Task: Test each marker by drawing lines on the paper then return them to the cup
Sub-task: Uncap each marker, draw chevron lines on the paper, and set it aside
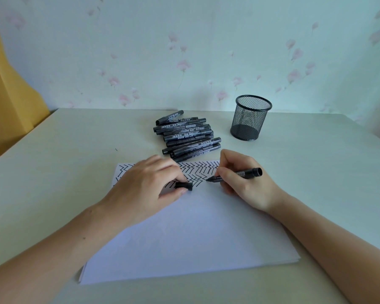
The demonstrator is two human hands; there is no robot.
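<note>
While gripped, marker (237,174) between fingers (223,172)

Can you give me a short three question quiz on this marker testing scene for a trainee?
1. True or false: the mesh cup already holds markers.
2. Which hand holds the cap? A) left hand B) right hand C) neither
3. Fill in: the tip of the marker in the right hand touches the ____.

Key:
1. False. The cup looks empty; the pile of markers lies on the table to its left.
2. A. The left hand pinches the cap while resting on the paper.
3. Paper, at the end of the second row of zigzag lines.
</note>
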